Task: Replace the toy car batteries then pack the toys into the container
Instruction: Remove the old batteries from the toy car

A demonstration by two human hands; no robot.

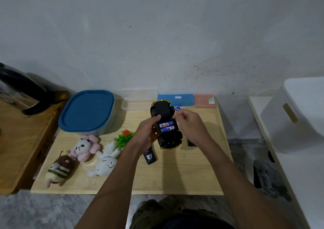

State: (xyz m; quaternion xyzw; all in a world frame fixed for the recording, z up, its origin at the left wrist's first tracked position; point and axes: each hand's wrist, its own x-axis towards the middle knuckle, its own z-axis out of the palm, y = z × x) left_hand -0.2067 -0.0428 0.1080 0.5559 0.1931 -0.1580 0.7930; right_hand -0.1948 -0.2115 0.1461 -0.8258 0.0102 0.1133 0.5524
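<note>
My left hand grips the upturned toy car above the worktop's middle, two batteries seated. My right hand hovers beside, fingers loosely pinched, contents unclear; I'd press each cell flat before refitting the cover.

Plush toys left of toy car

A single wide-angle view comes from a camera worn on the person's head, looking forward and steeply down. It faces a pale wall at the far side, which fills the upper half of the frame. A light wooden table sits across the middle, close below the camera. Both forearms enter from the near edge, the left hand and right hand meeting near the centre. Straight lines bow toward the frame edges.
</note>
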